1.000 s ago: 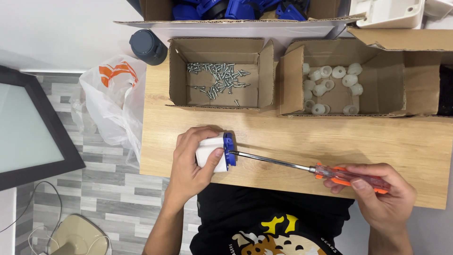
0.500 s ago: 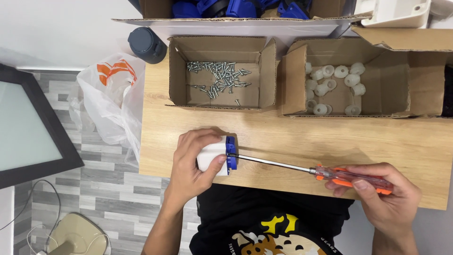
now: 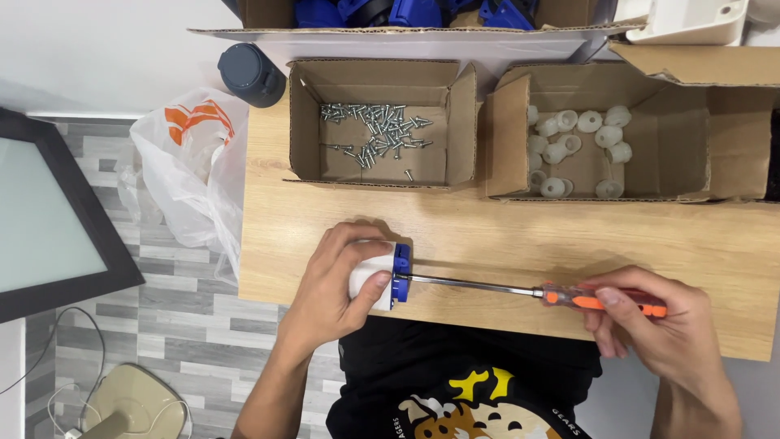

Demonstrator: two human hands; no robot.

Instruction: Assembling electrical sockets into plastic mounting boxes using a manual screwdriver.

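My left hand (image 3: pixel 337 280) grips a small white plastic part with a blue end piece (image 3: pixel 392 274), held on its side on the wooden table (image 3: pixel 504 236) near the front edge. My right hand (image 3: pixel 658 329) holds the orange handle of a long screwdriver (image 3: pixel 528 291). The metal shaft runs left and its tip sits in the blue end piece.
Behind stand an open cardboard box with several silver screws (image 3: pixel 378 130) and another with several white caps (image 3: pixel 581 142). A larger box of blue parts (image 3: pixel 406 12) lies at the back. A white plastic bag (image 3: pixel 191 162) hangs off the table's left edge, by a dark round container (image 3: pixel 250 73).
The part in my left hand has turned slightly, and my right hand has shifted a little on the screwdriver handle. Everything else is unchanged.
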